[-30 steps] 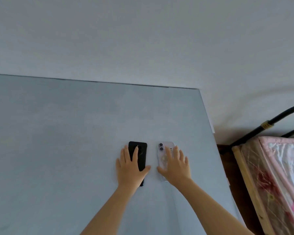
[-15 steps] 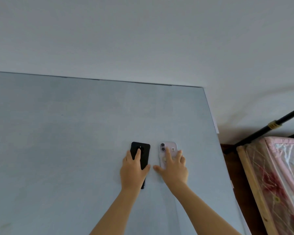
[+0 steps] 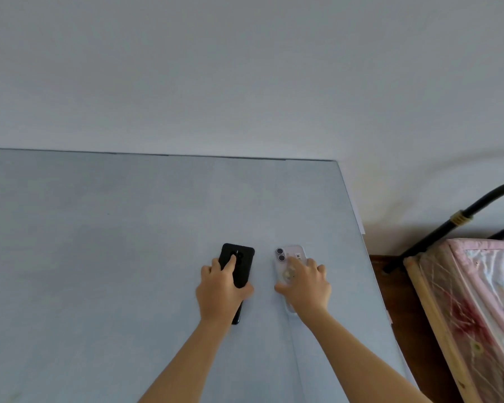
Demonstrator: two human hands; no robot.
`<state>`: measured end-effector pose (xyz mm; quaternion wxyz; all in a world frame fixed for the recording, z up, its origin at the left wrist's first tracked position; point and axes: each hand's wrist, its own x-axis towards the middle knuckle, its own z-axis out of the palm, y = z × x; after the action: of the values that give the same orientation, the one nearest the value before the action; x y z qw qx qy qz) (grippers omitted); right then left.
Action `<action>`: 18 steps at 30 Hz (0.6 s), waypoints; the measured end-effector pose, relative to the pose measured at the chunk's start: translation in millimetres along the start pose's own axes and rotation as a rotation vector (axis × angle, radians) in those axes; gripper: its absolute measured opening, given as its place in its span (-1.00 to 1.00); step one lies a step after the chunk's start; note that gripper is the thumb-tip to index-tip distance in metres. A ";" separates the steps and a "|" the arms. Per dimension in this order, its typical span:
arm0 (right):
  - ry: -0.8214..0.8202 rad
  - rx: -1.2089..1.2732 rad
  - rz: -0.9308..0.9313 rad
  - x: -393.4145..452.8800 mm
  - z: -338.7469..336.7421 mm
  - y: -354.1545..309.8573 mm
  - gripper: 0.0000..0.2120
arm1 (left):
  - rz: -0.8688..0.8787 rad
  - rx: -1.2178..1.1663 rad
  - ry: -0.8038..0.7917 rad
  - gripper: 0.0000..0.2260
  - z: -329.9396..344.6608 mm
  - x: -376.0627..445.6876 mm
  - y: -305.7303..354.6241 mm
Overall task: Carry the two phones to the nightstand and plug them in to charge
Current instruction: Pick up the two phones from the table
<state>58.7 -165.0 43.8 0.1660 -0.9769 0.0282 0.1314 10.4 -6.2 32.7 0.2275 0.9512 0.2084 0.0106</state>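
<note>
Two phones lie face down, side by side, on a pale blue-grey table. The black phone is on the left, and my left hand curls around it, thumb on its right edge and index finger on its back. The light lilac phone in a clear case is on the right, with two camera lenses at its far end. My right hand wraps over it, thumb at its left edge. Both hands cover the phones' near halves.
The table's right edge runs close to the phones. Beyond it is a dark wooden floor, a bed with a pink patterned mattress and a black metal frame. A plain white wall rises behind the table.
My fingers went from lying flat on the phones to curling around their edges. The two phones now sit a little farther apart.
</note>
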 end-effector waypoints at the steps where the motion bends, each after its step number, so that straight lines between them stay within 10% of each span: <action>1: 0.021 0.022 -0.003 -2.0 -8.3 0.7 -0.45 | 0.000 -0.018 0.012 -0.38 -7.6 0.4 6.4; 18: 0.439 0.147 -0.069 -88.6 -181.7 17.5 -0.45 | 0.414 -0.137 0.273 -0.41 -147.8 -26.4 131.9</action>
<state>16.5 -240.7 227.2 0.2309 -0.9678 0.0396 -0.0922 20.9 -60.3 224.9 0.2541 0.9457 0.0369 0.1991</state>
